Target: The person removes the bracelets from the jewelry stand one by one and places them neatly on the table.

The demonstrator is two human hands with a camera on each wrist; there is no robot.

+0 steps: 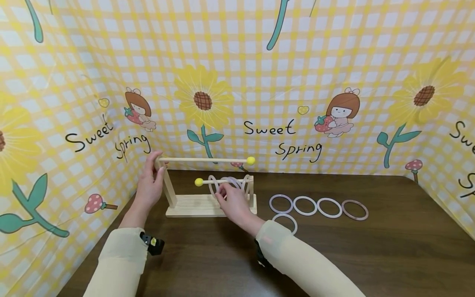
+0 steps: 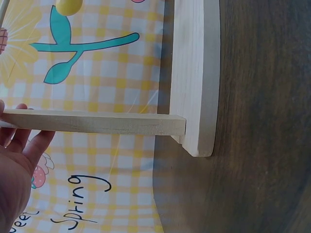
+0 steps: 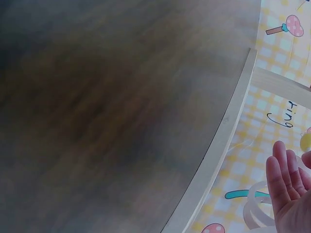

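Wooden stand [image 1: 196, 206]: pale, faintly grained timber; a flat oblong base, a squared upright at each end, and two slim round rods tipped with yellow balls.
Rings [image 1: 305, 214]: smooth, thin hoops in white, lilac and dusky pink.
Tabletop [image 1: 371, 255]: dark brown, streaked like wood, against a creased yellow-checked cloth [image 1: 237, 62].
Stand's place: near the tabletop's far left corner, its taller upright in the left grip [image 1: 149, 181].
Threaded rings: several encircle the lower rod [image 1: 205, 182]; the one nearest its ball stands at the fingertips of the right grip [image 1: 234, 202].
Loose rings: five lie flat between stand and right edge, four in a row towards the far edge, the fifth nearer the front, partly covered by a sleeve.
Left grip: thumb and fingers close around the taller upright's top.
Right grip: some fingers nearly straight, others bent; I can't tell whether it pinches that ring or only touches it.
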